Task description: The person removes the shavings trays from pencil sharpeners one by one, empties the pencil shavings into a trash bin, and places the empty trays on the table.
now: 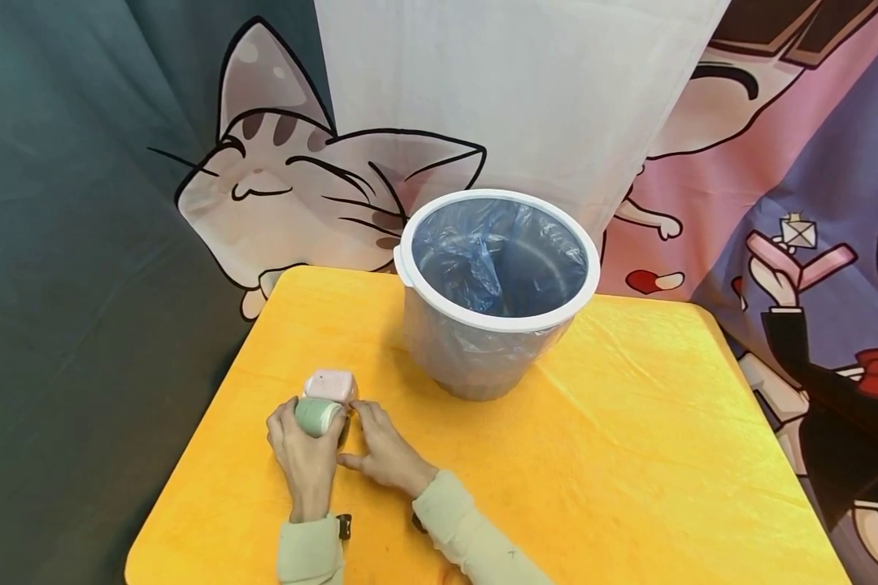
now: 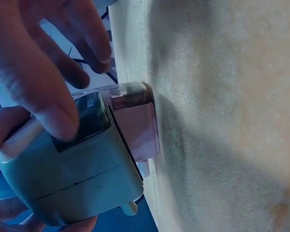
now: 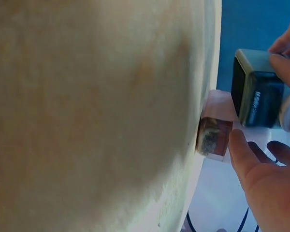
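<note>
My left hand [image 1: 303,459] grips a pale green boxy pencil sharpener [image 1: 313,415], slightly raised off the table. A dark see-through drawer with small lettering and a white rounded part show on this green sharpener [image 3: 265,62] in the right wrist view. Just behind it a pink sharpener [image 1: 331,383] stands on the table. Brownish matter shows inside the clear drawer [image 3: 215,137] of the pink one. My right hand [image 1: 393,457] is close on the right, fingers spread and holding nothing. Whether its fingertips touch either sharpener I cannot tell.
A large bin [image 1: 475,366] with a white rim and a clear bluish liner stands at the back middle of the yellow table [image 1: 629,455]. Printed cloth with a cartoon cat [image 1: 293,187] hangs behind the table.
</note>
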A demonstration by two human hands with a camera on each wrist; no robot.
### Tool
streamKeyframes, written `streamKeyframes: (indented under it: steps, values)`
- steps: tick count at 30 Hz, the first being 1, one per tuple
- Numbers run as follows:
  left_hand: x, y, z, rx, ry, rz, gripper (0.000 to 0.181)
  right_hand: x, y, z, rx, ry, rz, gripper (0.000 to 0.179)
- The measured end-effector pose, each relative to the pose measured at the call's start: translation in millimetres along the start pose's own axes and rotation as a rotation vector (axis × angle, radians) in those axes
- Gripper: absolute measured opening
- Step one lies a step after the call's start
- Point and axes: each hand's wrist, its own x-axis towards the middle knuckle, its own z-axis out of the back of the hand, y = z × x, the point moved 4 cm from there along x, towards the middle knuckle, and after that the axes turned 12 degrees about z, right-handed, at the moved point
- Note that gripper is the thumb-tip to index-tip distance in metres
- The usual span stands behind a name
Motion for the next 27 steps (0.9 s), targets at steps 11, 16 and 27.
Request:
streamKeyframes:
  steps: [11, 16, 27]
  values:
    - [-4.0, -1.6, 3.0, -0.036, -0.002, -0.044, 0.067, 2.5, 6.5, -6.6, 0.022, -0.077, 0.0, 0.076]
    - [-6.5, 1.1, 5.5, -0.023, 0.007, -0.042, 0.068, 3.6, 11.8, -11.0, 0.007, -0.122, 0.017, 0.074]
    - [-6.8, -1.0, -0.3, -0.041, 0.013, -0.095, 0.062, 1.3, 6.3, -6.1, 0.06, -0.162, -0.034, 0.068]
